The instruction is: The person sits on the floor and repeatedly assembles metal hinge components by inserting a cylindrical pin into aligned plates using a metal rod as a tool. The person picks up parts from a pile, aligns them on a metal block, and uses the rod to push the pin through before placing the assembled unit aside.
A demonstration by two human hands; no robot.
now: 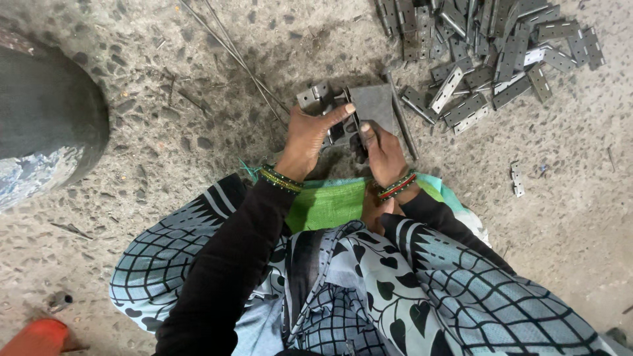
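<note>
Person sits on a speckled concrete floor [198,99], seen from above, w/ both hands out front at approx 12 o'clock from the lap. Left hand [308,135] is curled round the near-left edge of a flat grey metal plate [374,105], thumb stretched across toward the plate's left side, fingers tucked under; so it's pinching the plate/hinge pieces. Right hand [382,153] grips the plate's lower edge from 5 o'clock, fingers closed on it; can't see the fingertips underneath. Just at 9 o'clock of the plate lies a small loose hinge [312,96], touching the hand area. A thin metal rod [403,122] runs along the plate's right side, at 3 o'clock.

Big pile of hinges [488,53] sits at 1–2 o'clock from the hands, near but apart. One stray hinge [517,179] lies at 3 o'clock, well apart. Long thin wires [231,56] run diagonally at 11 o'clock. Dark rounded drum [46,118] at 9 o'clock, far left. Green sack cloth [326,204] covers the lap at 6 o'clock, under both wrists. Beaded bangles [280,178] on both wrists. Orange object [36,337] at 8 o'clock corner.
</note>
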